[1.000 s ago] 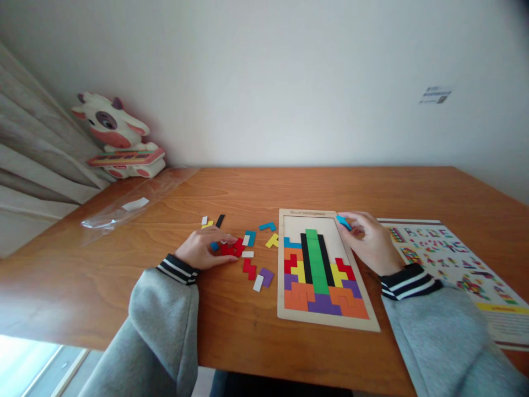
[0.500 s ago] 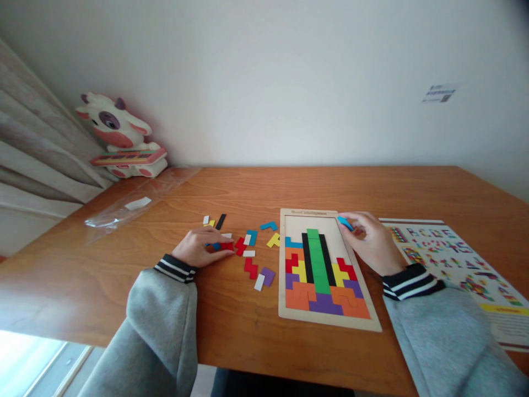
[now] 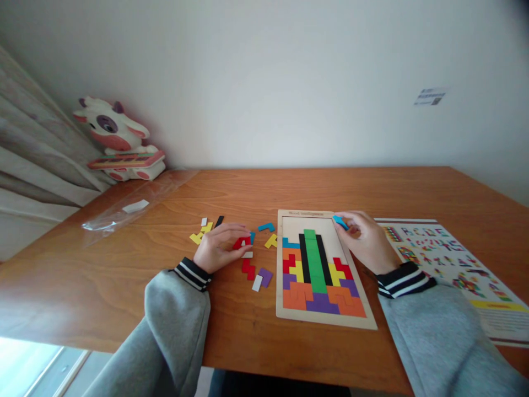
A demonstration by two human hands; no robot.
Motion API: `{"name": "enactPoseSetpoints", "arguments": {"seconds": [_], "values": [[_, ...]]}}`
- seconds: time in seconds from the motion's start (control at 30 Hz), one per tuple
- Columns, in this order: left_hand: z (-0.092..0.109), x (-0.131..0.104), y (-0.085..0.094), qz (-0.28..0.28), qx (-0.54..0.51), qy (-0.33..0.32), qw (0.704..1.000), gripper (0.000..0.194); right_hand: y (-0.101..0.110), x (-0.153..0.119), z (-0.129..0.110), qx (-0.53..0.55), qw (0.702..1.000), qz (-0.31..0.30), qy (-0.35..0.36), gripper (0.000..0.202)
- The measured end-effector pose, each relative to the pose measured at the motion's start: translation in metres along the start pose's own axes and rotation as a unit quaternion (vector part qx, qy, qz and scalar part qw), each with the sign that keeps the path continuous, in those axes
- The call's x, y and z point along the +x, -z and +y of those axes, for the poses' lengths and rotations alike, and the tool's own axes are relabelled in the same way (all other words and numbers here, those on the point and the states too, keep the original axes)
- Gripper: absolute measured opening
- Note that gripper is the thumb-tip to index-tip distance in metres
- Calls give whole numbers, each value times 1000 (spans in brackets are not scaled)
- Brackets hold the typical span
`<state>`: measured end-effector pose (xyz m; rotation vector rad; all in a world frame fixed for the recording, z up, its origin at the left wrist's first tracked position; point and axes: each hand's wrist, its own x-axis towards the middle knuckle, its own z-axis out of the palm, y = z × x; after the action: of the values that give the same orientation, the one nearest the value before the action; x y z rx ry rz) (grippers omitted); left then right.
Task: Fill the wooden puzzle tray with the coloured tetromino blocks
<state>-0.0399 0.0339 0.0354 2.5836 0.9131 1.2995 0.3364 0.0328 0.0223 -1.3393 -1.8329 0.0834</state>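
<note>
My left hand (image 3: 221,245) is over the loose pieces on the table. Its thumb and fingers close around a red puzzle piece (image 3: 246,241), partly hidden by the fingertips. Just past it shows the edge of a blue piece. My right hand (image 3: 366,240) pinches a blue puzzle piece (image 3: 340,222) above the top right corner of the wooden puzzle board (image 3: 326,321). Green, black, orange, purple, red, yellow and blue pieces fill the board's lower part and a central column. Bare tray shows at upper left and upper right.
Around my left hand lie a purple piece (image 3: 265,277), a yellow piece (image 3: 271,241), a blue corner piece (image 3: 266,226) and several others. A printed pattern sheet (image 3: 450,259) is at right. Farther left are a clear plastic bag (image 3: 119,218) and a cow toy keyboard (image 3: 126,160).
My left hand has shifted right across the loose pieces, uncovering yellow ones on its left. My right hand still holds the blue piece near the board's corner. The view has shifted slightly.
</note>
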Motion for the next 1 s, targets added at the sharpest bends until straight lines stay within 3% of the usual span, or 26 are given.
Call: {"name": "enactPoseSetpoints", "arguments": {"seconds": [0.17, 0.4, 0.53, 0.73, 0.87, 1.0], "values": [[11, 21, -40, 1, -27, 33, 999, 12, 1, 1, -3, 3, 1000, -3, 2, 22], [9, 39, -82, -4, -90, 155, 984, 18, 1, 1, -3, 6, 1000, -2, 0, 22], [12, 35, -86, -7, -155, 221, 963, 26, 1, 1, -5, 3, 1000, -2, 3, 21], [13, 29, -88, -41, -211, 227, 950, 31, 3, 2, -6, 6, 1000, 2, 1, 20], [12, 32, -93, -16, -263, 274, 925, 32, 3, 2, -7, -3, 1000, -5, 7, 20], [15, 36, -90, 7, -250, 287, 925, 29, 4, 3, -9, -8, 1000, -6, 13, 19]]}}
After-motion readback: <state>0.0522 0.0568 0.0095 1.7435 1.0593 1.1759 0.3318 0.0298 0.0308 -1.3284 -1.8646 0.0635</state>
